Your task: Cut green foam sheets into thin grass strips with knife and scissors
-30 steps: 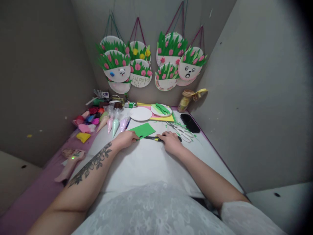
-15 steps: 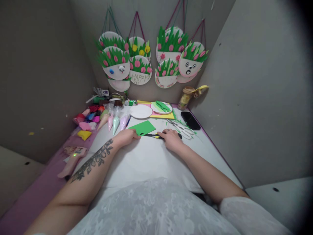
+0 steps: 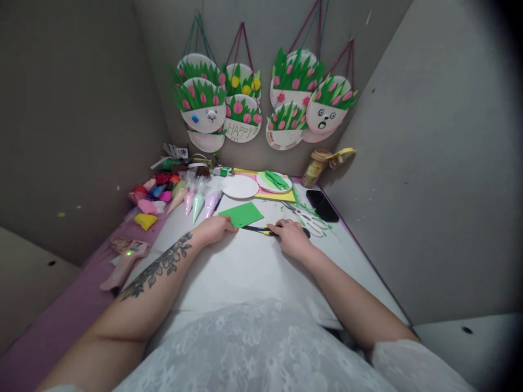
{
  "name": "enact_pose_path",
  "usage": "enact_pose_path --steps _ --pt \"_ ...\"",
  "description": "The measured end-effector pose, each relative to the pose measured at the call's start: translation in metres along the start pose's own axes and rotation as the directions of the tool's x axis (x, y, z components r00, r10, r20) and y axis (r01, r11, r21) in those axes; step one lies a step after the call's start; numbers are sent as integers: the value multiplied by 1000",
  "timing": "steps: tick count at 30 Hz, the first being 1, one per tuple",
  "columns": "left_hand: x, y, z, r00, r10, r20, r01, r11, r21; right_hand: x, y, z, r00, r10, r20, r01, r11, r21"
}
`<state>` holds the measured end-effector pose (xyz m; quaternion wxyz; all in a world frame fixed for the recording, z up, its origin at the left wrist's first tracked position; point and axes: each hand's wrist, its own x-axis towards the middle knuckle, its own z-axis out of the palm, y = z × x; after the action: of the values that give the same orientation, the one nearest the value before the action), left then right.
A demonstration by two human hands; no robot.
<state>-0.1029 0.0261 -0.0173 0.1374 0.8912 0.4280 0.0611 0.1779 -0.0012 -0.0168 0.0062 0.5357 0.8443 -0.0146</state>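
My left hand point(image 3: 217, 228) pinches the near left corner of a green sheet of paper point(image 3: 245, 215) that lies on the white table. In my right hand point(image 3: 292, 237) is a pair of black-and-yellow scissors point(image 3: 267, 232), gripped by the handles. Its dark blades point left along the paper's near edge, with the tips close to my left fingers. Whether the blades touch the paper, I cannot tell. Behind the paper lie a white paper plate point(image 3: 239, 187) and another plate with green strips point(image 3: 276, 180) on it.
White-handled scissors point(image 3: 312, 222) and green scraps lie right of my right hand, near a black phone point(image 3: 322, 205). A yellow cup point(image 3: 314, 170) stands at the back right. Filled piping bags point(image 3: 198, 206) and a pink glue gun point(image 3: 126, 264) are left. Decorated plates point(image 3: 243, 120) hang on the wall.
The whole view has shifted slightly, so everything appears a little further right. Both hands keep their hold on the paper and the scissors.
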Motion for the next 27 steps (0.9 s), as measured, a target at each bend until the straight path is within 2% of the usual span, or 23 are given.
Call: enact_pose_path --steps 11,19,27 --pt "3 -4 2 1000 9 19 -9 1000 25 3 -20 -4 999 -41 19 41 999 5" --pt "7 -12 7 999 36 -8 -36 999 24 3 -29 -6 997 -75 15 75 997 10" --pt "11 -16 5 999 7 -40 -10 997 -79 4 -29 -4 996 -85 -14 85 996 30"
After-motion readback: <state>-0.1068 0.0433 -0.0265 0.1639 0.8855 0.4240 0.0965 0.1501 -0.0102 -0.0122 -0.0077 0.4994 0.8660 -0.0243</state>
